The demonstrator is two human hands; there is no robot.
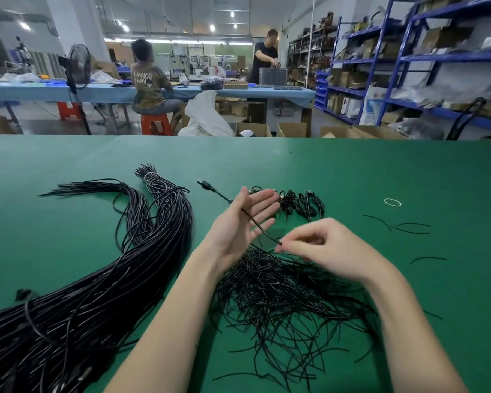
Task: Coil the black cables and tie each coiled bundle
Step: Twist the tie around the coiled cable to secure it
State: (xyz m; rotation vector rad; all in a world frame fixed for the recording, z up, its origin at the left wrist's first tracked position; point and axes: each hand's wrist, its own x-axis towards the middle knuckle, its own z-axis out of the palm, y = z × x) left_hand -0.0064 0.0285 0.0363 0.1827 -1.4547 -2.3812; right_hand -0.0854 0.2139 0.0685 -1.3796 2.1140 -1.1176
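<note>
right hand point(321, 245) pinching cable point(255, 222), left hand point(244, 219) flat

Your left hand point(243, 222): raised over the table point(380, 171), near its middle, with a cable point(260, 226) lying across the palm.
Your right hand point(321, 246): just right of your left hand, meeting the cable's near end.
Cable's plug point(204, 184): beyond your left hand, to its left.
Long cable bundle point(97, 279): on the table to your left, running from the near left corner away from you.
Pile of short ties point(281, 293): on the table beneath and between your wrists.
Coiled bundles point(301, 204): behind your hands.
Loose ring point(392, 202): right of the coiled bundles, well apart.
Stray ties point(408, 226): on the table right of your right hand.
</note>
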